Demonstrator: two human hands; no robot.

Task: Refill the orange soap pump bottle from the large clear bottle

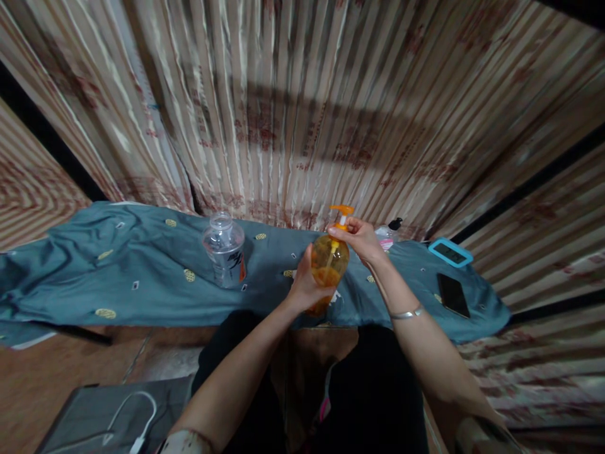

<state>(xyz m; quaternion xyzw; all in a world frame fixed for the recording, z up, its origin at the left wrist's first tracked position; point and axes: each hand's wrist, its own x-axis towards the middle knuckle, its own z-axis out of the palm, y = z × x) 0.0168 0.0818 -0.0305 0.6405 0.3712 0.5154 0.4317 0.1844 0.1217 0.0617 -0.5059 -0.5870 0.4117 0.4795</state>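
Note:
A see-through amber pump bottle [333,260] with an orange pump head stands tilted in front of me, some orange liquid in its lower part. Around its body wraps my left hand [307,284], closed on the lower side. Up at the neck, my right hand [357,236] pinches the orange collar just below the pump spout. A clear plastic bottle [227,252] with a printed label stands to the left, apart from both hands. Behind my right hand is a small clear bottle [386,237] with a black top, partly hidden.
A teal patterned cloth [155,271] covers the narrow table. At the right lie a blue-framed digital clock [450,252] and a dark phone [452,295]. Pleated curtains [283,126] hang close behind. Low at the left, a white cable [142,410] rests on a grey surface.

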